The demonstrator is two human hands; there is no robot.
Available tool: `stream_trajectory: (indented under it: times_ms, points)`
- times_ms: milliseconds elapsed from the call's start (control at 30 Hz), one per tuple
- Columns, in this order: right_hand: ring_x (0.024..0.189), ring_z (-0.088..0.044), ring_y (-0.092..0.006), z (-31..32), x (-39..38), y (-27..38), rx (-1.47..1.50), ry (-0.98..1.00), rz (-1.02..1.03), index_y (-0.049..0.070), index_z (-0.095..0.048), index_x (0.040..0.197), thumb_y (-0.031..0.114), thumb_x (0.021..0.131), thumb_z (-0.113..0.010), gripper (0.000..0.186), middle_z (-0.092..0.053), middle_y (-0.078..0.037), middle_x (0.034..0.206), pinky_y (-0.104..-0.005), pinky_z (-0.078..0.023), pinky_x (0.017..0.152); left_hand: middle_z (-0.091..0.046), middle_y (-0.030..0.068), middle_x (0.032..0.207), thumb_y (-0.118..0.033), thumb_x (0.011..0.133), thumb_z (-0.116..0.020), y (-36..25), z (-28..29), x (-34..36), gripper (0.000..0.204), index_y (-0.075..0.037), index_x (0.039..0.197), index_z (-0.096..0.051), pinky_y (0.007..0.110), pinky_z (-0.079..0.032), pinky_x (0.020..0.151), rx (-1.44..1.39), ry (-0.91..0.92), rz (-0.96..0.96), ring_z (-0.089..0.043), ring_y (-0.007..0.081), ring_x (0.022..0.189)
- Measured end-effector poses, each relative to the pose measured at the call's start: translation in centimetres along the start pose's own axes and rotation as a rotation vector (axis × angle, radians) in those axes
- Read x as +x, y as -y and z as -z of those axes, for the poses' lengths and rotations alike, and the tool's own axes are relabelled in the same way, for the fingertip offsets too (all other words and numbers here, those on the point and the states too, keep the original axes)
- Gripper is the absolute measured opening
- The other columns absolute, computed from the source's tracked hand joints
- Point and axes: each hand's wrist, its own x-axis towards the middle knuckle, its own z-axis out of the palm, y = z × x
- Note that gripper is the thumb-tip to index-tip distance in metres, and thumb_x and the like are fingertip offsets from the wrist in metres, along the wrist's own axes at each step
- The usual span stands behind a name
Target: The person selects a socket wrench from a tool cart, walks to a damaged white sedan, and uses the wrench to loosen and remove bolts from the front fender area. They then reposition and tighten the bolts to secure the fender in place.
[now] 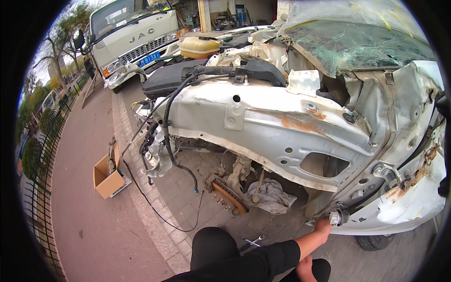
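Note:
My left hand (322, 226) reaches to the lower corner of a stripped white car body (263, 110), next to a silver metal fitting (335, 217). It looks curled, but its fingertips and whatever they grip are hidden. Below the left forearm, part of my right hand (305, 270) shows beside my knee, with its fingers out of sight. On the paving near my other knee lies a silver wrench (255, 241). The white lower panel (394, 211) beside the fitting is dented and rusty.
A rusty brake disc (230, 196) and crumpled pale plastic (273, 196) sit under the body. Loose black cables (181, 162) hang from its front. Further left are a cardboard box (107, 175) and a metal fence (47, 164). A white truck (136, 40) stands behind.

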Motion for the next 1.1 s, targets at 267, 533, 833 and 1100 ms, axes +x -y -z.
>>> stream_trajectory:
  times_ms: [267, 533, 833, 1100]
  points:
    - [0.065, -0.063, -0.0135, 0.3, 0.6, -3.6, 0.140, 0.060, -0.042, 0.000, -0.072, 0.101, 0.021, 0.112, -0.060, 0.026, -0.070, -0.003, 0.079, -0.0320, -0.048, 0.058, -0.077, 0.0245, 0.124, -0.035, 0.106, -0.055, -1.4, -0.4, -1.3, 0.045, 0.001, 0.124, -0.075, 0.051, -0.052, 0.090, -0.003, -0.045, 0.094, -0.074, 0.0355, 0.111]
    - [0.060, -0.064, -0.0152, 0.8, -0.1, -3.3, 0.081, 0.078, -0.111, 0.001, -0.071, 0.094, 0.024, 0.113, -0.059, 0.032, -0.068, -0.005, 0.072, -0.0330, -0.049, 0.056, -0.078, 0.0246, 0.125, -0.034, 0.103, -0.061, -0.9, -0.5, -0.8, 0.042, 0.001, 0.121, -0.078, 0.051, -0.054, 0.090, 0.028, -0.119, 0.016, -0.075, 0.0392, 0.114]
    - [0.060, -0.067, -0.0175, 1.2, -0.5, -2.9, -0.010, 0.075, -0.095, -0.003, -0.072, 0.088, 0.024, 0.111, -0.059, 0.037, -0.069, -0.008, 0.069, -0.0347, -0.052, 0.056, -0.079, 0.0252, 0.119, -0.028, 0.100, -0.063, 0.3, -0.8, 0.2, 0.037, 0.001, 0.117, -0.078, 0.051, -0.054, 0.091, 0.037, -0.147, 0.016, -0.076, 0.0396, 0.113]
    - [0.060, -0.066, -0.0195, 1.7, -0.4, -1.4, -0.006, 0.069, -0.160, -0.003, -0.073, 0.089, 0.021, 0.107, -0.057, 0.034, -0.069, -0.010, 0.071, -0.0365, -0.054, 0.057, -0.077, 0.0282, 0.120, -0.022, 0.100, -0.060, 0.9, -0.3, 1.1, 0.034, 0.003, 0.116, -0.076, 0.054, -0.053, 0.090, 0.059, -0.064, -0.046, -0.074, 0.0430, 0.111]
